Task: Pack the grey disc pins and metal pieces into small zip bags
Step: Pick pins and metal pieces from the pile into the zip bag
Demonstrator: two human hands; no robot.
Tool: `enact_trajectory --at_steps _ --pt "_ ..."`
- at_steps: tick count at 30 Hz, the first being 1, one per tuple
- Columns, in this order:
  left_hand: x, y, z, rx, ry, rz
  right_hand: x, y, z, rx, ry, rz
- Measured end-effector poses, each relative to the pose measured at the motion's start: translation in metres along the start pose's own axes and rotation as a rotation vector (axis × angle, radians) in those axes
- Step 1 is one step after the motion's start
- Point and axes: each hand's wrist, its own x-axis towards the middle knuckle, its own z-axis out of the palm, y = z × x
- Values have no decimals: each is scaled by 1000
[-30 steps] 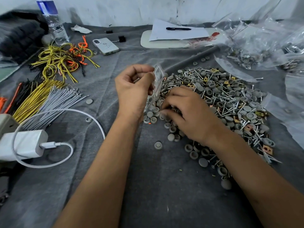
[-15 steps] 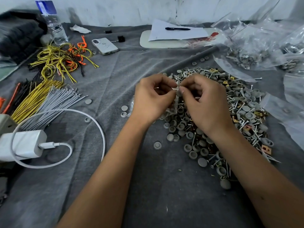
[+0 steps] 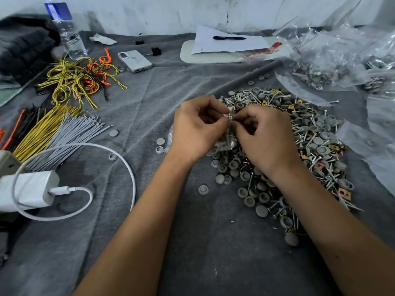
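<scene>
Item: loose grey disc (image 3: pixel 203 189). Lies alone on the grey cloth (image 3: pixel 192 253), nearer the person than the grip, just left of the heap's near edge.

Item: heap of grey disc pins and metal pieces (image 3: pixel 299 146). Spreads beneath and to the right of the grip, running nearer and farther than it; discs, screws and small brass-coloured squares lie mixed. Stock is large, so by my reckoning most of the packing remains.

Item: small zip bag (image 3: pixel 226 139). Clear, hanging below the grip between the two wrists, its top edge at the fingertips. Some contents show through, blurred; a count cannot be made.

Item: left hand (image 3: pixel 198 127). Fingers curled, thumb and forefinger pinching the bag's top from the left.

Item: right hand (image 3: pixel 265 133). Fingers curled, pinching the same top edge from the right, touching the left hand's fingertips.

Change noted: a second ago the left hand held the bag up alone while the right hand dug in the heap; half a second ago both hands met at the bag's mouth, and they stay there now, slightly lower. Judgement: the filling of this bag is over and the zip is being pressed closed; whether it is fully sealed cannot be told.

Item: charger and white cable (image 3: pixel 32 189). Well left of the grip.

Item: bundled wires (image 3: pixel 81 82). Far left, beyond the grip.

Item: clear bags (image 3: pixel 333 58) holding parts. Far right, beyond the heap; possibly finished packs.
</scene>
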Motion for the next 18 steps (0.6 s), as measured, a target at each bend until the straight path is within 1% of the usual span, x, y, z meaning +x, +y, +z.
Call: enact_trajectory --at_steps 7,10,18 --pt "3 -4 -2 -145 -23 17 -1 -1 -1 47 40 -19" --pt "5 -6 -3 -215 4 5 -1 -3 -3 82 48 -38" --pt "6 -3 -6 -309 50 -8 1 -3 -2 39 -74 -142"
